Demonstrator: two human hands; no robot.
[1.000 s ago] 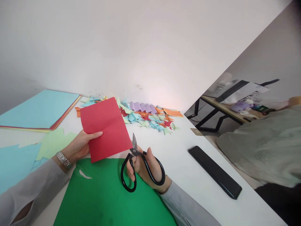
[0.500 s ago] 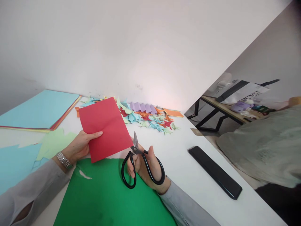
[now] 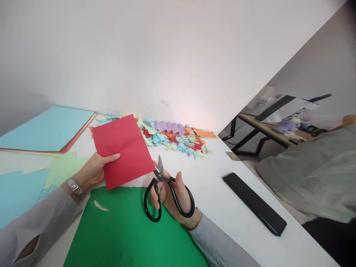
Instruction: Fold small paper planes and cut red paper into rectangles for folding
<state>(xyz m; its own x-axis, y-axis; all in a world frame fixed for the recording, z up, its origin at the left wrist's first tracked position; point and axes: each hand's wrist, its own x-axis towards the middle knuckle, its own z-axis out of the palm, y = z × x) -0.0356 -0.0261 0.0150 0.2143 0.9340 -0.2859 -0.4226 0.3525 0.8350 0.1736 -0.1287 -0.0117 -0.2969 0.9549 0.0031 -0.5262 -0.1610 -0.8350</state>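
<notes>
My left hand [image 3: 94, 170] pinches a square sheet of red paper [image 3: 128, 148] by its lower left side, the thumb lying on top. The sheet is held up above the table, its right corner close to the blades of a pair of scissors [image 3: 159, 175]. Those scissors have black handles, spread apart, and their blades are parted. My right hand [image 3: 174, 196] is closed around them with its fingers through the loops. Below both hands lies a large green sheet [image 3: 130, 230] with a small torn white patch near its upper left.
Paper scraps and folded pieces [image 3: 172, 139] are heaped along the wall. A stack of coloured sheets [image 3: 50, 128] lies at the left, with torn blue and green paper [image 3: 22, 193] nearer. A long black case [image 3: 254, 203] rests at the right. Beyond it sits a person in a light top [image 3: 311, 170].
The red sheet and my left hand have shifted slightly left, so the sheet's right corner is a little further from the scissors. My right hand has barely moved.
</notes>
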